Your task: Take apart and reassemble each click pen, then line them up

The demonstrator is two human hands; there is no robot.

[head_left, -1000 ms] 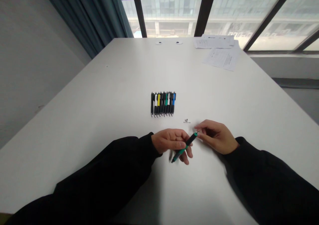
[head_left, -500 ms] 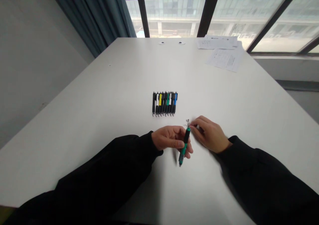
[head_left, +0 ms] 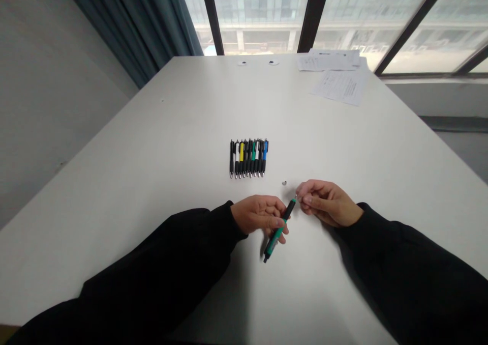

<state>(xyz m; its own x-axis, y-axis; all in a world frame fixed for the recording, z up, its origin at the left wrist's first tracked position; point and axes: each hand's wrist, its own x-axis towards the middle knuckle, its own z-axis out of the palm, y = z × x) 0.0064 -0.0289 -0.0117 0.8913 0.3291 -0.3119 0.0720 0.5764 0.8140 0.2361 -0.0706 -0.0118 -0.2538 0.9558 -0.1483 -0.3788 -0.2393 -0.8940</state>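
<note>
Resting at a slant in the left hand (head_left: 263,213), a green-and-black pen (head_left: 274,239) is being held above a white table (head_left: 171,146). It is being pinched between the thumb, laid along its near side, and the fingers behind, which are being kept loosely curled. Its dark upper end is being pointed toward the right hand (head_left: 331,202). There, thumb and forefinger are being held close together beside the pen's tip; whether they are meeting, or pinching something small, cannot be told.

Judging by its look, something light and stiff is being handled, with a smooth green barrel that may be slippery and a dark section probably giving better hold. The pen is best being gripped around mid-barrel, with the narrow tip being spared any sideways force.

Beyond the hands, a small dark-and-pale piece (head_left: 284,183) is being left on the tabletop. Farther away, a row of pens (head_left: 249,156) is being displayed side by side, and printed papers (head_left: 339,85) are being lit by the window (head_left: 263,17).
</note>
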